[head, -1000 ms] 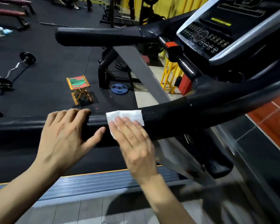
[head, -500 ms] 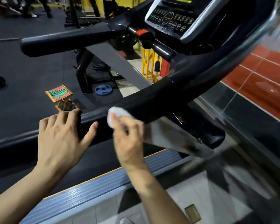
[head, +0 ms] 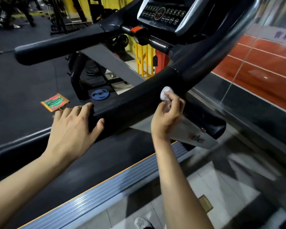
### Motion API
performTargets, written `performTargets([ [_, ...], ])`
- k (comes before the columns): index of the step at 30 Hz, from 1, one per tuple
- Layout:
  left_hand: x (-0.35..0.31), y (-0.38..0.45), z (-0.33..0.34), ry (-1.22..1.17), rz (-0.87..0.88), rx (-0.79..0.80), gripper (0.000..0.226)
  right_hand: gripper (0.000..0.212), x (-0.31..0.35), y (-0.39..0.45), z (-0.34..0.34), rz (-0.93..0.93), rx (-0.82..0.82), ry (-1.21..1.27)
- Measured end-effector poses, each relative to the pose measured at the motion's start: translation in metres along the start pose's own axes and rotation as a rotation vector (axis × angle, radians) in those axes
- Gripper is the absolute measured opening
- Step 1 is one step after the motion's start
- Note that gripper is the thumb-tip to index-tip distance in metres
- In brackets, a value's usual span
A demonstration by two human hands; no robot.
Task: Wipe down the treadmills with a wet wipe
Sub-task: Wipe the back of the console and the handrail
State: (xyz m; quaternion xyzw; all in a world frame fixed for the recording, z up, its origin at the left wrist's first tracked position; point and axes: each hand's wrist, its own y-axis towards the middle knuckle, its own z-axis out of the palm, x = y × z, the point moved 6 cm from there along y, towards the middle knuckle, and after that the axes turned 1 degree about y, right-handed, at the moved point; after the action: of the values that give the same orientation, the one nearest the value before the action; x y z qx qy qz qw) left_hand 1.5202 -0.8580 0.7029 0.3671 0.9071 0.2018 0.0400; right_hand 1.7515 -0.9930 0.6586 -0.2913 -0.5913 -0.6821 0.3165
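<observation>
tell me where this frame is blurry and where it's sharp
Head view: the right edge smears with motion blur, mostly the curved rail and tiled wall; the left hand, right hand and wet wipe stay fairly sharp; wide-angle bending curves the handrail.

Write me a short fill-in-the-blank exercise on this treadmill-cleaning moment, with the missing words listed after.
1. The right hand pinches a crumpled wet wipe of ____ colour.
2. The wipe presses against the padded black near handrail of the ____.
3. The left hand rests on the same handrail with its fingers ____.
4. On the floor beyond lies a round weight plate of ____ colour.

Missing words: white; treadmill; straight; blue
</observation>
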Motion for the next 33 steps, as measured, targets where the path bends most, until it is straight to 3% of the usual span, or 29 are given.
performTargets([
  [5,0.004,-0.003,0.0,-0.008,0.096,-0.007,0.068,0.036,0.04,-0.11,0.017,-0.022,0.292,0.034],
  [7,0.007,-0.005,0.0,-0.013,0.124,0.002,0.069,0.034,0.043,-0.115,0.017,-0.076,0.376,0.016],
  [9,0.012,-0.011,-0.002,-0.016,0.152,0.003,0.07,0.028,0.028,-0.086,0.011,-0.025,0.284,-0.005],
  [12,0.033,-0.032,-0.009,-0.007,0.16,-0.022,0.069,0.03,0.003,-0.035,-0.003,0.225,0.004,0.023],
  [15,0.07,-0.059,-0.014,0.006,0.114,-0.049,0.068,0.034,0.01,-0.041,0.001,0.324,-0.057,0.052],
  [18,0.108,-0.082,-0.018,0.033,0.04,-0.063,0.068,0.034,0.036,-0.091,0.014,0.264,0.035,0.056],
  [23,0.146,-0.109,-0.022,0.035,-0.061,-0.087,0.068,0.038,0.093,-0.181,0.034,-0.028,0.414,0.005],
  [25,0.158,-0.119,-0.023,0.035,-0.092,-0.109,0.067,0.036,0.095,-0.17,0.035,-0.162,0.472,-0.034],
  [30,0.175,-0.131,-0.019,-0.025,-0.086,-0.107,0.067,0.036,0.09,-0.069,0.043,-0.247,0.326,-0.296],
  [33,0.178,-0.131,-0.015,-0.071,-0.08,-0.12,0.066,0.031,0.111,-0.072,0.067,-0.358,0.513,-0.264],
])
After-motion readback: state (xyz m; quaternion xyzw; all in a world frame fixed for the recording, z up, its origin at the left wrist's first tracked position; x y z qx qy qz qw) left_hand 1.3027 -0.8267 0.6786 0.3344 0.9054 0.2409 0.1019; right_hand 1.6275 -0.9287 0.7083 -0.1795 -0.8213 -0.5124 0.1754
